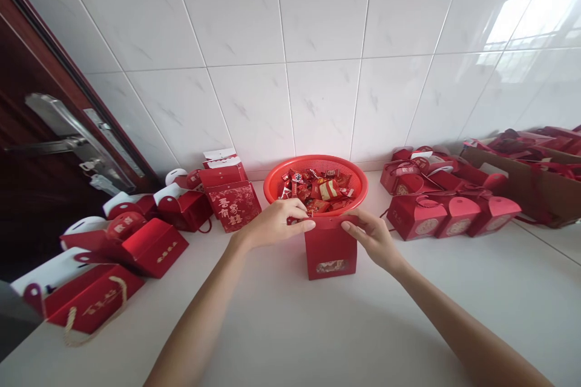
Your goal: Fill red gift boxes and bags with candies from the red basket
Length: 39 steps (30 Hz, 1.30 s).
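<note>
A red paper box (331, 251) with a small patterned window low on its front stands upright on the white tabletop (290, 332). My left hand (276, 222) pinches the box's top edge at its left corner, thumb in front. At the right corner of the same edge, my right hand (372, 236) grips with thumb and fingers. Just behind the box is a red plastic basket (271, 184) holding many wrapped sweets (318, 187). The inside of the box cannot be seen.
Several red gift boxes (154, 248) stand at the left, beside a patterned red box (233, 205). More red boxes (417, 214) and a cardboard carton (521, 184) are at the right. A tiled wall (318, 97) rises behind; a door (27, 193) is far left.
</note>
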Each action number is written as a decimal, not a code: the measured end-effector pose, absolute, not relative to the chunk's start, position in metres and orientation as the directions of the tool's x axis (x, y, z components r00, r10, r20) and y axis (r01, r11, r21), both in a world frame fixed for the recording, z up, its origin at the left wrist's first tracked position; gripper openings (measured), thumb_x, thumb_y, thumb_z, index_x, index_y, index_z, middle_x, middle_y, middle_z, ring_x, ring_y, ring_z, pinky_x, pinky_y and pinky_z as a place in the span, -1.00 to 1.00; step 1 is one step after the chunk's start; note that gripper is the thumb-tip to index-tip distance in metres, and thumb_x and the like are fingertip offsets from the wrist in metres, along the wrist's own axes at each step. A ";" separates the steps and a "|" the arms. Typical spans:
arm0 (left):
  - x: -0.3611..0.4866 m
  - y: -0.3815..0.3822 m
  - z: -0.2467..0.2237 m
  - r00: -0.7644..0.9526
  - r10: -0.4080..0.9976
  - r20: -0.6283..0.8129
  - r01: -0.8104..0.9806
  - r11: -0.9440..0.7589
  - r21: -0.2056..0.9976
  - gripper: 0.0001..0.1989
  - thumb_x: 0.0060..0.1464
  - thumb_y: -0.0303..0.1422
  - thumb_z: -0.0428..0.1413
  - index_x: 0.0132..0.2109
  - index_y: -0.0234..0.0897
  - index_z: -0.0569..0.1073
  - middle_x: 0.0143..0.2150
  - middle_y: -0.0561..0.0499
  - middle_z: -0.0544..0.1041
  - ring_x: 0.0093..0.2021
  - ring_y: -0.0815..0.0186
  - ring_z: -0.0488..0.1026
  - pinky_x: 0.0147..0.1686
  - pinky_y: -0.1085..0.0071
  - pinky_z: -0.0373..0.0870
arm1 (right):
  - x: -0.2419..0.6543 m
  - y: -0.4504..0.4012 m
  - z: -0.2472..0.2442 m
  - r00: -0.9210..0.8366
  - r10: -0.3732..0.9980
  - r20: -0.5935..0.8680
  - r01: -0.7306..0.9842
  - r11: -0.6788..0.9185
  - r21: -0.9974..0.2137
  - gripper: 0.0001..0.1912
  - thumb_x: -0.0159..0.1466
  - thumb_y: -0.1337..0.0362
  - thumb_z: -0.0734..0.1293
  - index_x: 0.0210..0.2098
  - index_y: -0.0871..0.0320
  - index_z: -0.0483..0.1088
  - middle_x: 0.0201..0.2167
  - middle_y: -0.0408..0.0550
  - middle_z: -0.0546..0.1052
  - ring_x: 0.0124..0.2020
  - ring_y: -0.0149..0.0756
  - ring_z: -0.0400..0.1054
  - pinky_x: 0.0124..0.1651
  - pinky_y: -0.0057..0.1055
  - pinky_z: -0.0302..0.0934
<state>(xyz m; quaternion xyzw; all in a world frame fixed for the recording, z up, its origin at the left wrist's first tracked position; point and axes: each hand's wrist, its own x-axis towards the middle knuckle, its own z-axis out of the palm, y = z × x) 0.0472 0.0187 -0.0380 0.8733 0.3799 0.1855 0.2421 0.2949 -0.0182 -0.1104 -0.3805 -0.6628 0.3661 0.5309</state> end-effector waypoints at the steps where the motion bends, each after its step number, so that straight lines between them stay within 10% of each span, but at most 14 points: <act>1: 0.048 0.018 -0.038 0.636 0.756 0.157 0.577 -0.601 0.553 -0.62 0.24 -0.06 0.07 -0.33 -0.19 0.62 -0.08 -0.05 0.54 -0.18 0.22 0.48 -0.22 0.33 0.36 | 0.294 -0.016 -0.110 -0.147 0.900 0.410 0.086 0.424 -0.901 -0.69 0.29 -0.02 0.37 -0.24 0.09 0.53 -0.31 -0.05 0.59 -0.26 -0.20 0.46 -0.22 -0.32 0.37; 13: 0.063 0.029 -0.012 0.191 0.872 0.451 0.186 -0.483 0.856 -0.65 0.14 -0.09 0.15 -0.44 -0.26 0.45 -0.47 0.08 0.40 -0.42 0.33 0.32 -0.38 0.40 0.26 | 0.274 0.024 -0.022 -0.159 0.911 0.381 -0.220 0.343 -0.913 -0.67 0.14 -0.02 0.50 -0.37 0.10 0.47 -0.41 -0.13 0.54 -0.42 -0.30 0.40 -0.41 -0.41 0.27; 39: 0.085 0.032 0.007 0.074 0.856 0.512 0.124 -0.517 0.847 -0.67 0.07 -0.06 0.20 -0.36 -0.25 0.48 -0.41 0.07 0.44 -0.38 0.33 0.35 -0.39 0.42 0.32 | 0.256 0.027 -0.007 0.040 0.881 0.471 -0.268 0.463 -0.845 -0.63 0.15 -0.05 0.46 -0.48 0.07 0.32 -0.49 -0.17 0.43 -0.48 -0.33 0.27 -0.42 -0.39 0.24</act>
